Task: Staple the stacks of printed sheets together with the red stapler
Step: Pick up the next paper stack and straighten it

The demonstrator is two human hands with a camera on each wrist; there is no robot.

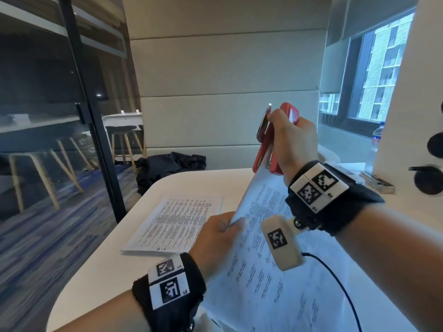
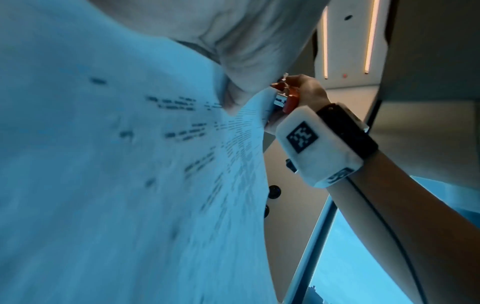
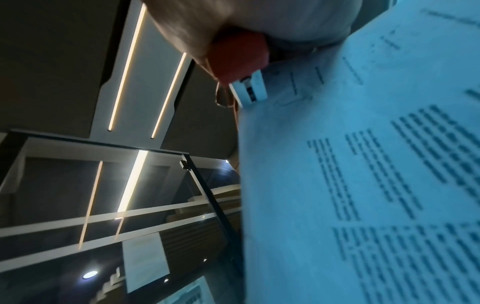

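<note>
My right hand [image 1: 291, 142] grips the red stapler [image 1: 266, 140], held upright above the table with its mouth pointing down. The top corner of a stack of printed sheets [image 1: 263, 248] sits in the stapler's mouth. My left hand [image 1: 219, 232] pinches the left edge of that stack and holds it raised and tilted. A second stack of printed sheets [image 1: 175, 226] lies flat on the white table [image 1: 100, 271] to the left. In the left wrist view the stack [image 2: 130, 164] fills the frame, with the stapler [image 2: 284, 98] at its far corner. The right wrist view shows the stapler [image 3: 239, 59] on the sheets [image 3: 363, 185].
A black cable [image 1: 335, 279] runs over the table at the right. A small box [image 1: 377, 182] and a water bottle [image 1: 377, 137] stand at the far right near the window. Dark clothing [image 1: 167, 166] lies on the bench behind the table. A glass wall [image 1: 48, 116] is at left.
</note>
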